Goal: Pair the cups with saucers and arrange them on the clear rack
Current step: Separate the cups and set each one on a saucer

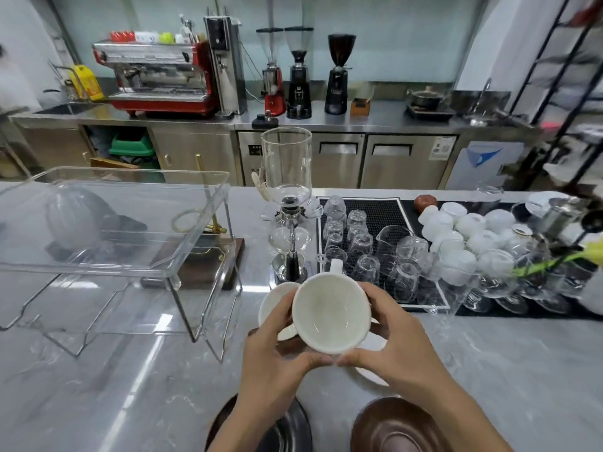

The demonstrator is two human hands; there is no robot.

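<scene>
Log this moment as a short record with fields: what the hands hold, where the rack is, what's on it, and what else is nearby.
held: white cup, tilted, opening toward the camera
left hand: grips the cup's left side
right hand: grips the cup's right side
second cup: behind the left hand
saucer: white, partly hidden under the right hand
rack: clear, left on the counter, no cups on it
nearby: siphon brewer; upturned glasses on a black mat

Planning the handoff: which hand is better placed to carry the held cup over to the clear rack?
Probably the left hand. It already grips the white cup on the side facing the clear rack, which stands to the left. The right hand would have to cross over.
</scene>
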